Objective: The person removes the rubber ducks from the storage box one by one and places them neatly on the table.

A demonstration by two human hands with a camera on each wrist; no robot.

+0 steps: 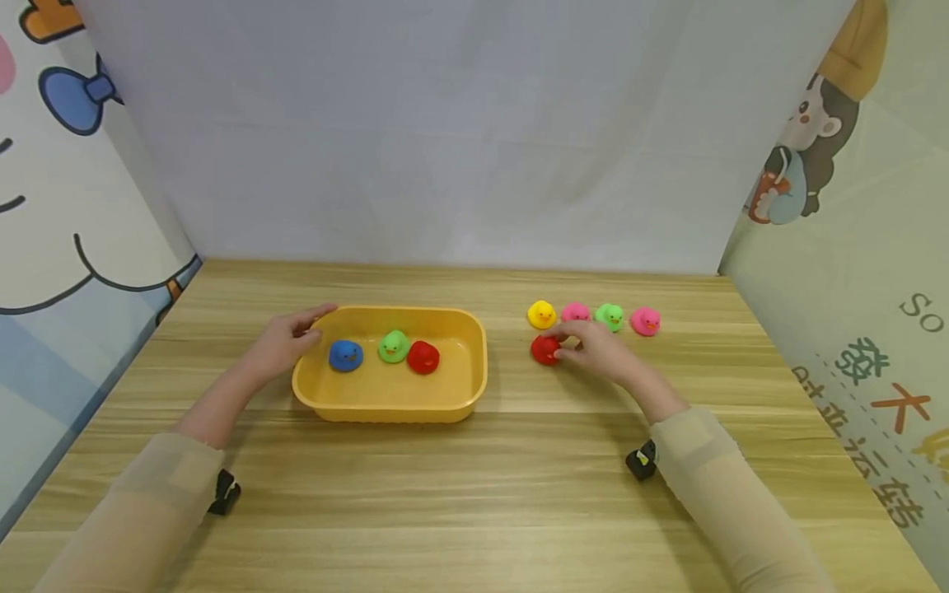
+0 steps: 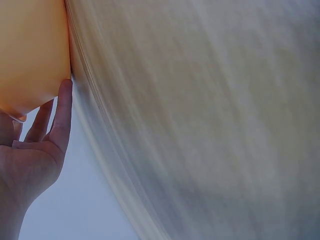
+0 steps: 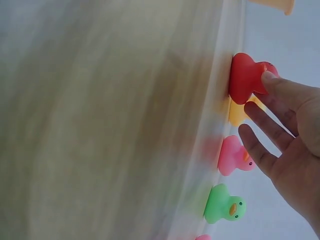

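At the left end of a yellow plastic basin point(image 1: 385, 414), my left hand point(image 1: 278, 350) holds the rim, its thumb over the edge. In the left wrist view, extended fingers point(image 2: 62, 115) lie against the basin's outer wall. A blue duck point(image 1: 345, 356), a green duck point(image 1: 394, 347) and a red duck point(image 1: 423, 357) sit inside. To the right, my right hand point(image 1: 596, 350) pinches another red toy duck point(image 1: 544, 350) by its head. The right wrist view shows the thumb on this red duck point(image 3: 243, 80), its base close to the tabletop, the other fingers loosely spread.
Behind the right hand stands a row of ducks: yellow point(image 1: 542, 314), pink point(image 1: 575, 312), green point(image 1: 610, 317) and another pink one point(image 1: 646, 321). They rest on a wood-grain table point(image 1: 445, 511). A pale curtain point(image 1: 460, 148) rises at its back edge, with printed cloths on both sides.
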